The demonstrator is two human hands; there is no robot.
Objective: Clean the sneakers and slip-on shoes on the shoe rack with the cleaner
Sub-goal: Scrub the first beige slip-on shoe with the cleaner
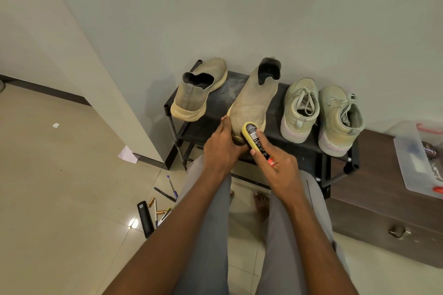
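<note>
A black shoe rack (309,143) stands against the wall with two beige slip-on shoes and two pale green sneakers on top. The left slip-on (199,91) points away from me. The second slip-on (254,100) has its toe at the rack's front edge. My left hand (220,148) holds that toe, one finger lying along its left side. My right hand (280,170) grips a yellow cleaner bottle (254,137) whose top end presses on the toe. The left sneaker (299,108) and the right sneaker (340,117) stand side by side at the right.
A dark wooden cabinet (383,213) beside the rack carries a clear plastic box (417,158). On the tiled floor at the left lie pens (172,185), batteries (151,201), a black remote (145,219) and a paper scrap (128,154). My bare feet (261,201) stand below the rack.
</note>
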